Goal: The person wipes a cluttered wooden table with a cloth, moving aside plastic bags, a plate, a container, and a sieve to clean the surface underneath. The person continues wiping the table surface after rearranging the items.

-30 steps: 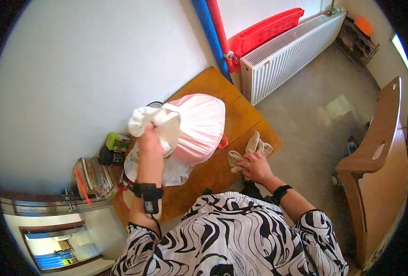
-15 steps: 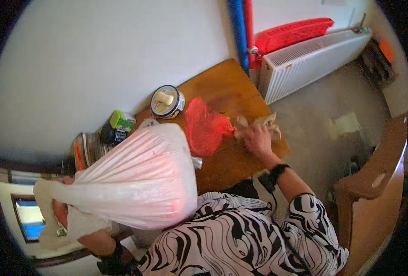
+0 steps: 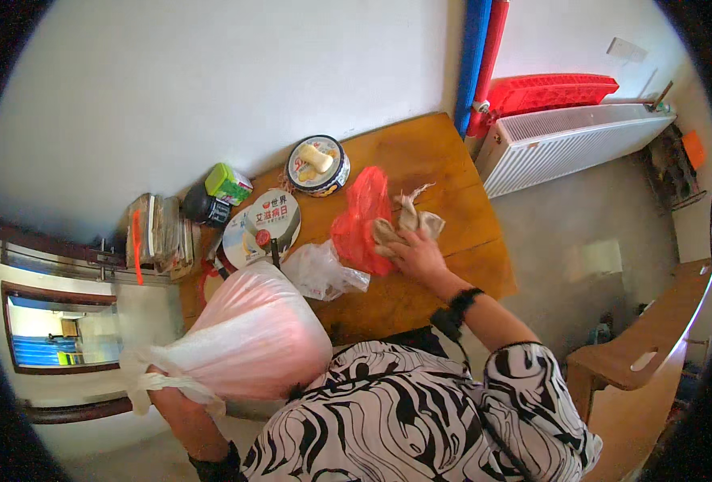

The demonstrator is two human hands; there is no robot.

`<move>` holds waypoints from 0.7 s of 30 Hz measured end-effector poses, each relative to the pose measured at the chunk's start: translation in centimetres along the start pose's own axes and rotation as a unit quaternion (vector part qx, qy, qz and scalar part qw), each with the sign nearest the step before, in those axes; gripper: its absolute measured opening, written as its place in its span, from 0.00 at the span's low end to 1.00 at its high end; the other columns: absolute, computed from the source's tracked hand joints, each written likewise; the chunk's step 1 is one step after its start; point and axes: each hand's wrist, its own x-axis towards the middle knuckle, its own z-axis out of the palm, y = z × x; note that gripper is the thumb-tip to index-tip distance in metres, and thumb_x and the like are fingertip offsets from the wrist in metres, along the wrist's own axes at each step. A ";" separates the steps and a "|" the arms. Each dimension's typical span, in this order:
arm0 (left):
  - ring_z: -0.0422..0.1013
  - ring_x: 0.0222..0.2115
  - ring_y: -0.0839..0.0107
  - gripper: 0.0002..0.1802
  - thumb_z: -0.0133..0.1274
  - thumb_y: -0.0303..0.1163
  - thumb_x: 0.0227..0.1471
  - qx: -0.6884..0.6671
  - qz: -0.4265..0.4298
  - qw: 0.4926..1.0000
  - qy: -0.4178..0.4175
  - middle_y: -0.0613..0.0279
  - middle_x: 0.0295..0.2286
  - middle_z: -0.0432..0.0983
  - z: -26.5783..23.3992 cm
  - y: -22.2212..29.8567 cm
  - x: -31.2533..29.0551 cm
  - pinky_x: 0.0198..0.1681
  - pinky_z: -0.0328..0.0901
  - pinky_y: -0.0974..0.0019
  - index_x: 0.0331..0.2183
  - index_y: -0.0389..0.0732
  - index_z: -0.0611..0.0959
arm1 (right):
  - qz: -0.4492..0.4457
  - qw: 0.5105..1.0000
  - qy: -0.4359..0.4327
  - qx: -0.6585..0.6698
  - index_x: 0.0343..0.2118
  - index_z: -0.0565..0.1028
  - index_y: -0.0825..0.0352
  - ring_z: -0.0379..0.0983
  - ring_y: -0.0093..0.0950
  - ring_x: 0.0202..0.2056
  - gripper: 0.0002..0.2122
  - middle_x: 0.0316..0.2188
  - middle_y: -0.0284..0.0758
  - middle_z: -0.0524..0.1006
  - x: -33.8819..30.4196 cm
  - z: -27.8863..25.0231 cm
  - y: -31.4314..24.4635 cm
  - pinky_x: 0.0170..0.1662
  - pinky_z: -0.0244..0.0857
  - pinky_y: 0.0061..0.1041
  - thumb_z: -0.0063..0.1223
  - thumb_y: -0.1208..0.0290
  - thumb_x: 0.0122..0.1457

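My left hand grips the gathered top of a full white plastic bag, and something pinkish shows through it. The bag lies tilted at the table's near left edge, against my body; its handles hide most of my fingers. On the wooden table, my right hand is closed on a crumpled beige cloth, pressing it down. Just left of the cloth, touching it, lies a thin red plastic bag. A crumpled clear plastic bag sits between the red bag and the white one.
Along the wall stand a round tin with a pale object on its lid, a round printed fan, a green box, a black jar and stacked papers. A white radiator is beyond the table's right end, a wooden bed end at right.
My right hand has slid the cloth leftward from the table's right edge up against the red bag. The white bag is lower, uncovering the fan and the clear bag. The view has shifted.
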 end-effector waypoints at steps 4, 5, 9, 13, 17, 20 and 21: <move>0.71 0.43 0.62 0.21 0.44 0.44 0.59 -0.105 -0.093 0.990 -0.012 0.58 0.41 0.72 0.1 -2.2 -1.0 0.48 0.67 0.58 0.45 0.37 0.75 | 0.092 0.992 -0.007 -0.081 0.42 0.77 0.54 0.68 0.41 0.45 0.13 0.46 0.37 0.72 -5.9 -4.8 5.8 0.53 0.62 0.42 0.55 0.68 0.51; 0.70 0.44 0.61 0.22 0.44 0.45 0.59 -0.106 -0.100 0.989 -0.031 0.57 0.42 0.72 0.1 -2.7 -1.4 0.49 0.67 0.57 0.46 0.37 0.75 | 0.146 0.984 0.020 -0.099 0.42 0.77 0.55 0.67 0.42 0.45 0.13 0.45 0.37 0.72 -6.3 -5.2 7.3 0.52 0.62 0.42 0.55 0.69 0.51; 0.71 0.45 0.59 0.24 0.44 0.45 0.58 -0.063 -0.108 0.986 -0.108 0.54 0.44 0.72 1.8 -6.4 -2.3 0.48 0.67 0.56 0.48 0.37 0.74 | 0.274 0.950 0.102 -0.109 0.43 0.77 0.56 0.66 0.44 0.43 0.14 0.42 0.39 0.72 -3.3 -4.2 10.9 0.49 0.61 0.43 0.54 0.69 0.52; 0.71 0.45 0.59 0.24 0.44 0.45 0.58 -0.050 -0.143 0.981 -0.123 0.54 0.44 0.72 2.4 -7.4 -2.3 0.47 0.68 0.56 0.47 0.37 0.74 | 0.117 0.980 -0.055 -0.153 0.44 0.78 0.53 0.66 0.44 0.45 0.15 0.42 0.39 0.72 -0.6 -0.6 8.1 0.49 0.61 0.42 0.55 0.68 0.51; 0.71 0.45 0.59 0.24 0.44 0.45 0.58 -0.038 -0.150 0.980 -0.128 0.54 0.43 0.72 3.1 -7.7 -2.6 0.47 0.68 0.56 0.47 0.37 0.74 | 0.083 0.996 -0.014 -0.032 0.41 0.77 0.56 0.66 0.43 0.46 0.12 0.44 0.39 0.72 3.9 -0.5 9.7 0.51 0.61 0.44 0.53 0.67 0.52; 0.71 0.44 0.60 0.24 0.44 0.45 0.58 -0.033 -0.152 0.979 -0.131 0.54 0.43 0.73 3.6 -7.9 -2.7 0.47 0.68 0.56 0.47 0.37 0.74 | 0.208 0.970 -0.032 -0.119 0.43 0.76 0.56 0.66 0.43 0.48 0.13 0.47 0.39 0.71 10.3 -0.2 11.9 0.53 0.61 0.44 0.51 0.66 0.54; 0.71 0.44 0.60 0.24 0.44 0.45 0.58 -0.030 -0.152 0.978 -0.139 0.54 0.43 0.73 4.2 -7.7 -2.5 0.47 0.68 0.56 0.47 0.37 0.74 | 0.205 0.961 -0.062 -0.173 0.44 0.76 0.56 0.66 0.43 0.49 0.14 0.48 0.39 0.71 12.1 0.7 12.2 0.54 0.61 0.44 0.51 0.66 0.54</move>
